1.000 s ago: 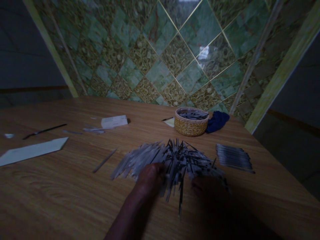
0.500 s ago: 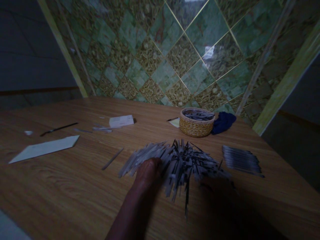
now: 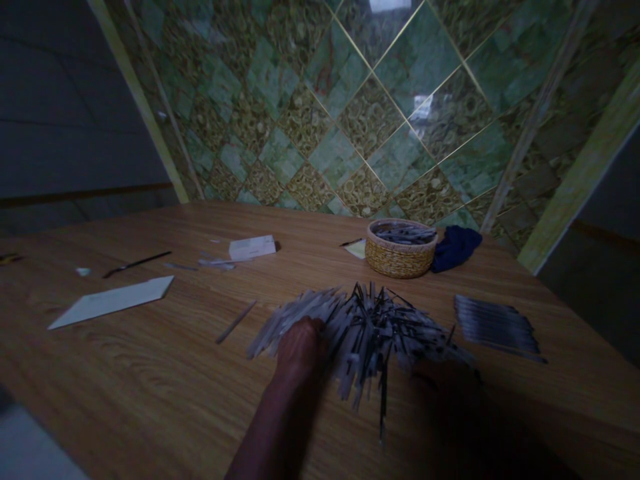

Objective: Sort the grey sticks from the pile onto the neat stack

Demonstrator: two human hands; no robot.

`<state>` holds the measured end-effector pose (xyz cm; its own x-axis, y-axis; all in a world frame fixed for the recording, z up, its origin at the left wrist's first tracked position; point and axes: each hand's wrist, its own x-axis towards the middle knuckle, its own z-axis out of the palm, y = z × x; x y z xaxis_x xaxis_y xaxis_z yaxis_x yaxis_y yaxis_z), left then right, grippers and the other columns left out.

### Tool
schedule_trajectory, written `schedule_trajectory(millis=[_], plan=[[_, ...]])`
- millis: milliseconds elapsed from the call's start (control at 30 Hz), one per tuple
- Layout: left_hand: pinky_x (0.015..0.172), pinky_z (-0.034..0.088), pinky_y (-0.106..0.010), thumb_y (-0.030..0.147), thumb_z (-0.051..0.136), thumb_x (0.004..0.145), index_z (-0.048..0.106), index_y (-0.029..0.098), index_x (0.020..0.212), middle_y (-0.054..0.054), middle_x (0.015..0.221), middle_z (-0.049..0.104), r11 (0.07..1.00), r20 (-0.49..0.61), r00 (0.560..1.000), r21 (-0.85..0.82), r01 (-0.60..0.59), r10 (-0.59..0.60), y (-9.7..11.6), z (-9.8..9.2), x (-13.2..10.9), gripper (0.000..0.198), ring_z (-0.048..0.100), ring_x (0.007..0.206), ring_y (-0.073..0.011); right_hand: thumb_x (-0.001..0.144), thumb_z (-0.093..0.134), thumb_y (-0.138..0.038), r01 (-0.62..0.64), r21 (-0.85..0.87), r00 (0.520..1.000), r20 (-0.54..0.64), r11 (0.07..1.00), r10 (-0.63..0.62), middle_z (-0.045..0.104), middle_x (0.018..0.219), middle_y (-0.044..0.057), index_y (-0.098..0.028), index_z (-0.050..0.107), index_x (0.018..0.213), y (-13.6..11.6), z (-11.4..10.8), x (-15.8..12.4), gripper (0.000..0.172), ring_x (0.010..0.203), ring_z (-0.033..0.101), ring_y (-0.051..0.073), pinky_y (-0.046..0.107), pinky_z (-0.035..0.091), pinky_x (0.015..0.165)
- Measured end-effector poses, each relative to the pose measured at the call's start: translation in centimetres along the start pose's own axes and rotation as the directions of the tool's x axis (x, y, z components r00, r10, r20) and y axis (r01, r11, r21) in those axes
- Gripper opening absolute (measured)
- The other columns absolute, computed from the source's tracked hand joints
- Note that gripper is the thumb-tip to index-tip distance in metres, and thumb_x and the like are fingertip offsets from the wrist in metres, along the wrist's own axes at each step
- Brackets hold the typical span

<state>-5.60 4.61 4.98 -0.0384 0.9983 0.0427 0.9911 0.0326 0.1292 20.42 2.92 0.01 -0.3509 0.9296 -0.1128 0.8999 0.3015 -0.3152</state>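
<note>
A loose pile of thin dark sticks in clear sleeves [image 3: 373, 327] lies fanned out on the wooden table, several of them crossing and one pointing towards me. My left hand [image 3: 300, 347] is at the pile's near left side, its fingers curled closed against some of the sticks. In deep shadow at the pile's near right side is my right hand [image 3: 445, 380]; its fingers are too dark to make out. To the right lies a neat row of similar sleeved sticks [image 3: 497, 327]. A single sleeved stick [image 3: 237, 322] lies apart on the left.
A woven basket [image 3: 400, 259] filled with similar sticks stands behind the pile, beside a dark blue cloth [image 3: 456, 248]. Further left are a white box [image 3: 253, 247], a pale flat strip [image 3: 113, 302] and a dark thin tool [image 3: 137, 264]. A tiled wall [image 3: 320, 120] rises behind the table.
The whole view has shifted slightly, so things appear a little further right and lower. Both hands stay at the pile, which looks nearly the same.
</note>
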Motion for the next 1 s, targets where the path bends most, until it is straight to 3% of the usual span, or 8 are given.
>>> schedule_trajectory(millis=[267, 600, 833, 1000], plan=[[0.067, 0.044, -0.03, 0.021, 0.046, 0.075, 0.063, 0.018, 0.091, -0.012, 0.091, 0.065, 0.997, -0.019, 1.0, 0.071, -0.023, 0.024, 0.4, 0.3, 0.0, 0.023, 0.061, 0.087, -0.0262, 0.084, 0.039, -0.029, -0.007, -0.026, 1.0, 0.019, 1.0, 0.007, 0.07, 0.086, 0.003, -0.025, 0.066, 0.086, -0.8, -0.6, -0.3, 0.027, 0.079, 0.063, 0.018, 0.025, 0.038, 0.065], [0.066, 0.045, -0.032, 0.013, 0.043, 0.074, 0.066, 0.013, 0.081, -0.016, 0.088, 0.068, 0.999, 0.046, 0.999, 0.043, -0.005, 0.003, 1.0, 0.4, 0.0, 0.024, 0.063, 0.086, -0.0293, 0.085, 0.037, -0.033, 0.058, 0.03, 0.998, -0.028, 0.998, -0.057, 0.069, 0.081, 0.002, -0.024, 0.065, 0.082, -0.3, 0.5, -0.1, 0.03, 0.075, 0.063, 0.017, 0.024, 0.038, 0.064], [0.065, 0.041, -0.032, 0.016, 0.048, 0.073, 0.064, 0.017, 0.069, -0.012, 0.078, 0.067, 0.986, 0.019, 0.999, -0.16, 0.036, -0.034, 0.9, 0.2, -0.1, 0.016, 0.063, 0.08, -0.028, 0.086, 0.038, -0.029, 0.049, 0.03, 0.998, -0.034, 0.998, -0.048, 0.069, 0.079, 0.002, -0.023, 0.065, 0.082, -1.0, 0.2, -0.3, 0.028, 0.073, 0.063, 0.016, 0.024, 0.039, 0.063], [0.056, 0.038, -0.023, 0.023, 0.048, 0.074, 0.058, 0.017, 0.064, 0.0, 0.06, 0.058, 0.887, -0.013, 1.0, -0.461, 0.009, -0.017, 0.8, 0.7, 0.1, 0.016, 0.058, 0.064, -0.0174, 0.089, 0.04, -0.028, 0.037, -0.003, 0.999, -0.017, 0.999, -0.038, 0.067, 0.08, 0.001, -0.022, 0.065, 0.085, -1.4, 0.0, -0.1, 0.026, 0.075, 0.062, 0.016, 0.027, 0.044, 0.068]])
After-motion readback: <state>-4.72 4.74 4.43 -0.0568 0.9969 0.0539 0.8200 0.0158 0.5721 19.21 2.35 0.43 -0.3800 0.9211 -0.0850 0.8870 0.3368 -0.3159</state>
